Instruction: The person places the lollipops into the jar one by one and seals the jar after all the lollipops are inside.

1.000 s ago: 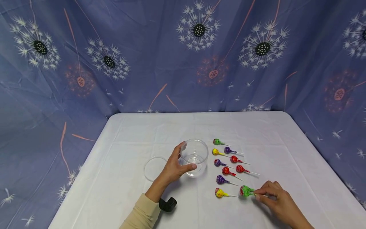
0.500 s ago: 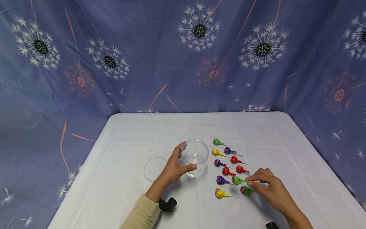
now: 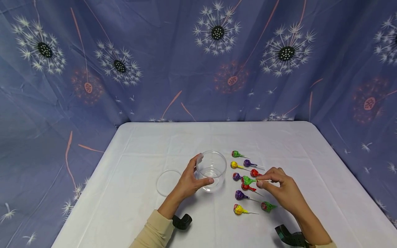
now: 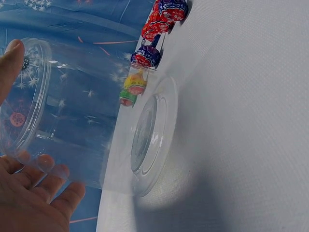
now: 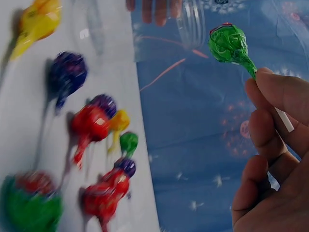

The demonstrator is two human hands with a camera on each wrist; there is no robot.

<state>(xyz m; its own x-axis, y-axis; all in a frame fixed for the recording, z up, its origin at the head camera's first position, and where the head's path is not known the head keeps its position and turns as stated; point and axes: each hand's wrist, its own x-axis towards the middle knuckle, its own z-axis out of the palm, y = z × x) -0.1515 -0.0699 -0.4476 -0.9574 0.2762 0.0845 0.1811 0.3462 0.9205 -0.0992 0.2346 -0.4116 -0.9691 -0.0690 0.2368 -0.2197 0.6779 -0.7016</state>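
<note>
Dipping low could bump the green lollipop (image 3: 247, 180) into the red lollipop (image 3: 247, 187) under it, I think, from the head view; the right hand (image 3: 284, 191) hangs in the air. Left wrist view: a hard squeeze might bend the clear tub (image 4: 79, 118); the left hand (image 4: 36, 195) grips its sides. Right wrist view: slack fingers could drop the green lollipop; they pinch its stick (image 5: 285, 119).

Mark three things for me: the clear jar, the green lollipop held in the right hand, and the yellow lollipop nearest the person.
Clear jar (image 4: 79, 108): left wrist view, on its side wall.
Held green lollipop (image 5: 229, 45): right wrist view, on its wrapped ball.
Nearest yellow lollipop (image 3: 238, 209): head view, on its wrapped ball.
</note>
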